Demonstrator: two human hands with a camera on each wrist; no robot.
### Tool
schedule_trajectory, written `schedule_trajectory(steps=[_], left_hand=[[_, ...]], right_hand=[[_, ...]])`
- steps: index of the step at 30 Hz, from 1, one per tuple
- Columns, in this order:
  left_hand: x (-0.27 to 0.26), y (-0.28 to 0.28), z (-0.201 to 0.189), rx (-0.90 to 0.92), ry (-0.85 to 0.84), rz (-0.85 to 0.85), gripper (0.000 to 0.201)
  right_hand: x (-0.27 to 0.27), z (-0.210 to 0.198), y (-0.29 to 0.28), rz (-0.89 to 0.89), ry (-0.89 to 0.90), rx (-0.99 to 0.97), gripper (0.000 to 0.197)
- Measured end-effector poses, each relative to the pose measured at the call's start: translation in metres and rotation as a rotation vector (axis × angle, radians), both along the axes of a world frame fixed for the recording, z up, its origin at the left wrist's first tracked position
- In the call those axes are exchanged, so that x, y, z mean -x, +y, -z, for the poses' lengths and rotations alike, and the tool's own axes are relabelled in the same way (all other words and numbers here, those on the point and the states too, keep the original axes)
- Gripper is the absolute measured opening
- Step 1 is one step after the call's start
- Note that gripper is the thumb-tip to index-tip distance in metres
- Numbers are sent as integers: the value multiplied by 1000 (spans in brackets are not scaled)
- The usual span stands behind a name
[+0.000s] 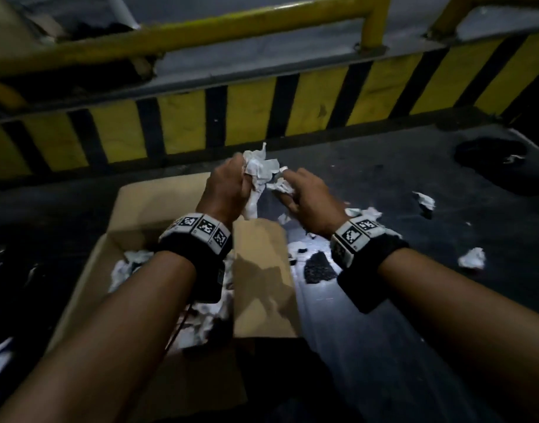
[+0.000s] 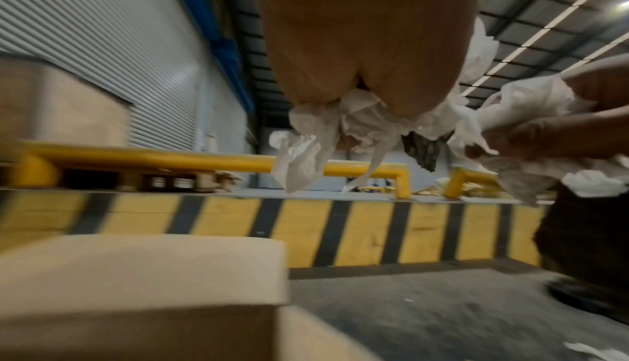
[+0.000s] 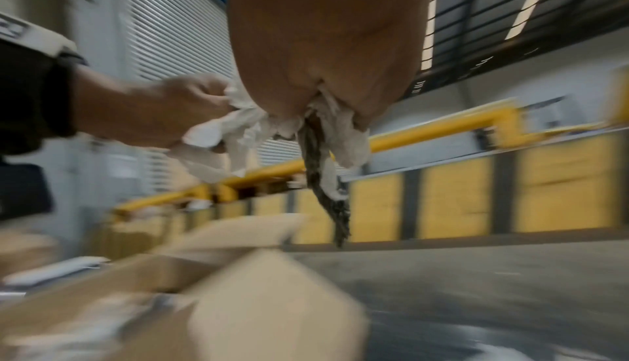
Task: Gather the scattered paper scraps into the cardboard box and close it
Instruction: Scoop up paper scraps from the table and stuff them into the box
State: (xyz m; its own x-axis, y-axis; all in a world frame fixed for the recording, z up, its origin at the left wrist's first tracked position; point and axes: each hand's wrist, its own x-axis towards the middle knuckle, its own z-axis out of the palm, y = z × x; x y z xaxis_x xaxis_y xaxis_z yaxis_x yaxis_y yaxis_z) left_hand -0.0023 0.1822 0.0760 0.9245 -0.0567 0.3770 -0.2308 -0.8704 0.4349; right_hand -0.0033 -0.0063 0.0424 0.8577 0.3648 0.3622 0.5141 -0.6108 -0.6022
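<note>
Paper wad (image 1: pixel 262 174) gripped between left hand (image 1: pixel 224 190), right hand (image 1: pixel 308 199)

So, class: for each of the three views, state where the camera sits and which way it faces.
Head: on the head, facing down; both forearms, left hand, right hand, cardboard box.
Left wrist: along left hand toward striped barrier.
Right wrist: along right hand.
Shared by all three: bunch of paper scraps.

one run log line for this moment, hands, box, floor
left hand: grips paper scraps | right hand: grips same bunch | cardboard box: open, scraps inside | floor: loose scraps left
</note>
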Motion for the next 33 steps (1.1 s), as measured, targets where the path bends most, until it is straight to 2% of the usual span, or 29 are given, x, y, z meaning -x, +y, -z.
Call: schedule_trajectory(steps=[3,5,7,9,10,11,13,14,15,17,19,20,22,24,25,28,30,33], left_hand=[[37,65,3,43,-56,-84,18],[60,106,16,58,-52,-141,22],[82,142,34,87,49,-211,17],[101,175,56,101,232,-252,18],[108,191,66,85,311,-258,21],[113,205,74,59,358,-257,25],[118,225,80,62,368,-240,32],[117,233,82,86,352,-230,35],[116,238,83,102,339,-227,41],[113,245,91,101,400,-246,59],[113,249,100,6,584,-279,68],[112,252,105,-80,694,-289,65],[111,254,106,-219,813,-265,53],[109,258,106,-275,876,-235,45],[109,260,108,-315,935,-206,50],[115,261,114,-406,1119,-197,70],[115,259,111,-447,1129,-149,70],[104,253,96,-385,981,-106,50]], right_hand=[[26,-6,78,-109,48,12,33],[43,-2,121,-120,116,68,41],[58,10,153,-115,230,121,59],[68,27,175,-129,343,199,79],[71,35,182,-138,383,244,77],[75,40,187,-146,391,285,65],[76,45,199,-116,355,312,35],[76,43,207,-87,342,309,26],[74,44,213,-78,333,340,25],[61,65,221,-141,376,573,45],[49,97,220,-222,506,913,56],[50,98,220,-243,561,1005,47],[59,85,226,-274,595,955,22],[58,79,235,-230,516,889,32],[58,78,236,-216,484,862,41],[63,87,234,-256,600,1001,56],[66,94,232,-236,698,1117,50],[59,88,237,-249,638,1052,47]])
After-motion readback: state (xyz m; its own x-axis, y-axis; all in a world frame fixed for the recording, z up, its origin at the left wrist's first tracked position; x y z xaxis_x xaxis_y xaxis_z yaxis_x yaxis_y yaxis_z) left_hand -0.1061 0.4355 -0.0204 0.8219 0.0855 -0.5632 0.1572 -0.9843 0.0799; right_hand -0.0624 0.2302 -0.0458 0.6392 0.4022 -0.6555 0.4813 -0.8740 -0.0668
